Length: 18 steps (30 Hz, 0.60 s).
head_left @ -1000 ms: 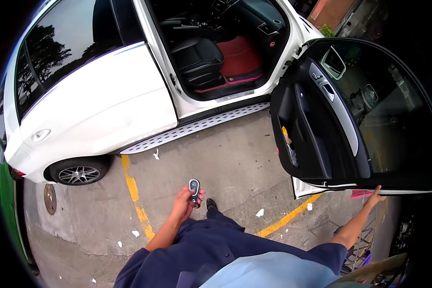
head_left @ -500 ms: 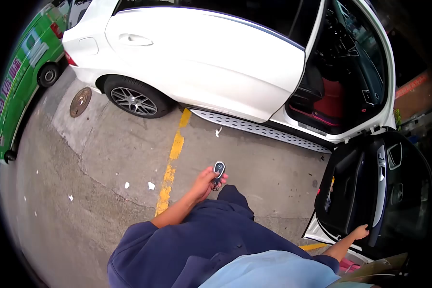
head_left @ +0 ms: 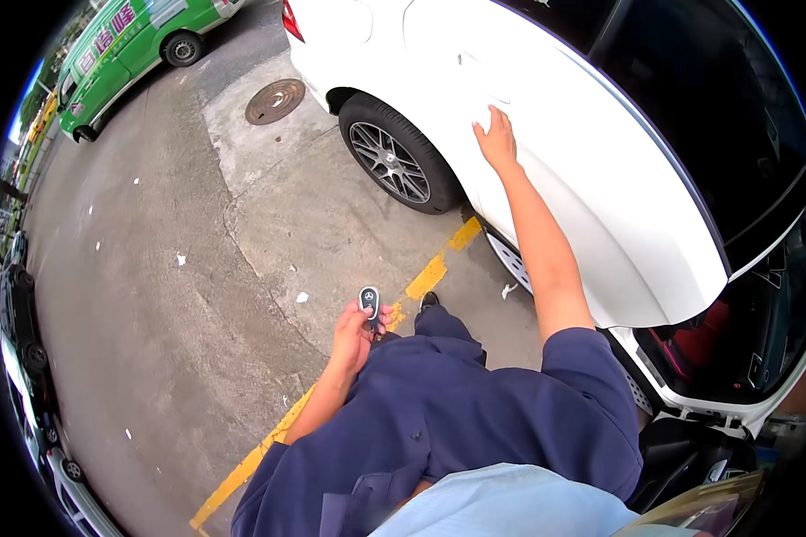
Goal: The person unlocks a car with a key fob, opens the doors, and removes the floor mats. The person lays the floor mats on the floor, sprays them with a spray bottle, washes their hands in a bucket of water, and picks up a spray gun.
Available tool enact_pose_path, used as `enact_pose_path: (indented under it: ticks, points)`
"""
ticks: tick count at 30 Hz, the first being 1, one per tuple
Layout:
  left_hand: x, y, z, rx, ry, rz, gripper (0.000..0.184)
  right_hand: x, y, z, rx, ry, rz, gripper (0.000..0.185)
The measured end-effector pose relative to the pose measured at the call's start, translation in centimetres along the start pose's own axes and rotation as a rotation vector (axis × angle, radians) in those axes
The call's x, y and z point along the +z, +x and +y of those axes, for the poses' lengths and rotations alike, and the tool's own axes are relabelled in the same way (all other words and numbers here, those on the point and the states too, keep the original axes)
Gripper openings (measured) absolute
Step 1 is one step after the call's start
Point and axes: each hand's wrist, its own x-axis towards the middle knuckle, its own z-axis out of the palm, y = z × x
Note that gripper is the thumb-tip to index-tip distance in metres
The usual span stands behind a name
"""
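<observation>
My left hand (head_left: pixel 350 338) is closed around a black car key fob (head_left: pixel 369 299) with a silver rim, held in front of my waist, the thumb on its face. My right hand (head_left: pixel 498 141) stretches out toward the white car's rear door (head_left: pixel 591 206), its thumb and fingers apart. Just beyond its fingertips is the white rear door handle (head_left: pixel 487 82). From this angle I cannot tell whether the hand touches the door panel. The rear door looks closed.
The car's front door (head_left: pixel 690 456) stands open at the lower right. A rear wheel (head_left: pixel 390 159), a side step (head_left: pixel 509 261) and a manhole cover (head_left: pixel 275 101) are nearby. A green van (head_left: pixel 121 54) is at upper left; parked cars (head_left: pixel 29 345) line the left edge.
My right hand has left the open front door and swung across to the rear door near its handle. My view has turned left along the car. The key fob stays in my left hand.
</observation>
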Motion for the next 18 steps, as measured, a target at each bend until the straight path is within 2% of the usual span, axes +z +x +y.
enact_pose_path:
  ticks: [1, 4, 5, 8, 11, 14, 15, 18]
  points:
    - [-0.9, 0.5, 1.6, 0.050, -0.026, 0.048, 0.019, 1.2, 3.9, -1.0, -0.059, -0.077, 0.089, 0.054]
    - [-4.2, 2.1, 5.8, 0.175, -0.123, 0.147, 0.020, 4.7, 12.1, -2.4, 0.044, -0.380, -0.053, 0.057]
    - [-5.3, 2.7, 7.0, 0.203, -0.146, 0.164, 0.021, 5.8, 13.7, -2.7, 0.133, -0.481, -0.142, 0.054]
    - [-8.9, 5.0, 10.6, 0.225, -0.192, 0.215, 0.022, 7.9, 17.7, -3.0, 0.388, -0.407, -0.451, 0.046]
    - [-13.7, 8.9, 14.8, 0.182, -0.182, 0.159, 0.022, 9.1, 18.2, -4.1, 0.483, -0.516, -0.340, 0.032]
    - [-18.8, 13.5, 19.9, 0.052, -0.129, 0.015, 0.022, 8.6, 15.2, -5.7, 0.440, -0.570, -0.233, 0.033]
    - [-20.1, 15.1, 21.6, 0.000, -0.109, -0.036, 0.020, 8.4, 14.4, -6.2, 0.415, -0.568, -0.230, 0.040]
    - [-23.3, 18.8, 26.3, -0.105, 0.016, -0.122, 0.019, 8.2, 9.1, -12.3, 0.456, -0.596, -0.187, 0.034]
